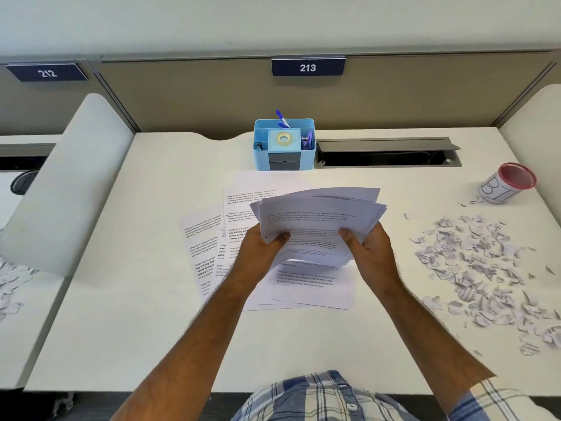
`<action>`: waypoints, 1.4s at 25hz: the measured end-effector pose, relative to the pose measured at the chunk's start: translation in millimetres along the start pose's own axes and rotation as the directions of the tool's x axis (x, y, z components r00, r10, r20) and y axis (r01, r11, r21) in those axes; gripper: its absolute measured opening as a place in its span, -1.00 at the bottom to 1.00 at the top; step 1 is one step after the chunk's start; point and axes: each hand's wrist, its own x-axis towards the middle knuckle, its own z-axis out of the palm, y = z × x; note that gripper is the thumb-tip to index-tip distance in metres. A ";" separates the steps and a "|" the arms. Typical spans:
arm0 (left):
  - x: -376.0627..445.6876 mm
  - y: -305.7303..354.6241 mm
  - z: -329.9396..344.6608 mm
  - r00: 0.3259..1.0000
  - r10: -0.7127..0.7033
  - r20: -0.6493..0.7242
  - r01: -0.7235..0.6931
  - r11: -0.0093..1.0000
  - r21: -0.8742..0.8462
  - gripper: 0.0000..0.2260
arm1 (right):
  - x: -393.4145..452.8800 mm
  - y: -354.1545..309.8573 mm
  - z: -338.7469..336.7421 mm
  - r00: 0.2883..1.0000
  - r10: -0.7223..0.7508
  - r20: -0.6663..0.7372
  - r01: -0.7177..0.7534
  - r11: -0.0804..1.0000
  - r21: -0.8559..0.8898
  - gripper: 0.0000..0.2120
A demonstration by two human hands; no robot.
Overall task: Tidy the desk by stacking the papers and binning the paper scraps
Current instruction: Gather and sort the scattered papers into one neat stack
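Observation:
A bundle of printed papers point(318, 220) is held above the middle of the white desk point(136, 314). My left hand point(261, 250) grips its left edge and my right hand point(372, 247) grips its right edge, thumbs on top. More loose printed sheets point(209, 238) lie spread on the desk under and to the left of the bundle. A wide scatter of torn paper scraps point(482, 262) covers the desk's right side. A small white bin cup with a red rim point(507, 183), marked with letters, stands at the far right behind the scraps.
A light blue desk organiser point(283, 147) with pens and tape stands at the back centre. Beside it is an open cable tray point(385, 153). A white divider panel point(60, 183) borders the left; more scraps point(12, 284) lie on the neighbouring desk.

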 end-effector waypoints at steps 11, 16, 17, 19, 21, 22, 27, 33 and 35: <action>-4.1 3.1 3.1 0.991 0.132 -0.012 -0.131 0.991 0.030 -0.53 | -6.7 11.1 1.1 1.000 0.004 0.020 -0.004 0.999 -0.036 -0.56; -6.5 16.5 3.8 0.981 0.193 -0.005 -0.193 0.981 0.017 -0.67 | -6.8 2.7 2.3 0.998 -0.027 -0.062 0.027 1.000 0.001 -0.62; -5.6 17.5 3.2 0.982 0.191 -0.001 -0.191 0.982 0.007 -0.63 | -6.5 1.6 1.0 0.997 -0.029 -0.065 0.030 1.000 0.010 -0.60; -4.7 18.8 1.8 0.988 0.151 -0.021 -0.151 0.989 -0.006 -0.52 | -6.6 2.0 -0.7 0.998 -0.028 -0.054 0.029 0.999 0.016 -0.57; -3.6 16.1 1.1 0.992 0.123 -0.025 -0.123 0.992 0.001 -0.49 | -6.7 5.9 -1.7 0.999 -0.023 -0.038 0.022 1.000 -0.009 -0.59; -3.4 13.9 1.6 0.993 0.115 -0.017 -0.115 0.993 -0.002 -0.50 | -6.8 7.9 -1.4 0.999 -0.018 -0.031 0.018 1.000 -0.018 -0.59; -6.0 9.9 7.7 0.994 0.110 0.025 -0.109 0.993 -0.035 -0.52 | -6.7 11.7 3.2 1.000 -0.004 -0.028 0.005 0.999 0.032 -0.57; -8.4 19.0 5.6 0.979 0.202 -0.017 -0.203 0.978 -0.050 -0.55 | -3.5 5.0 1.7 0.998 -0.025 -0.059 0.026 1.000 0.015 -0.59; -9.5 20.1 4.5 0.946 0.313 -0.083 -0.313 0.950 0.021 -0.45 | -2.5 7.9 3.0 0.999 -0.024 -0.044 0.024 1.000 -0.010 -0.55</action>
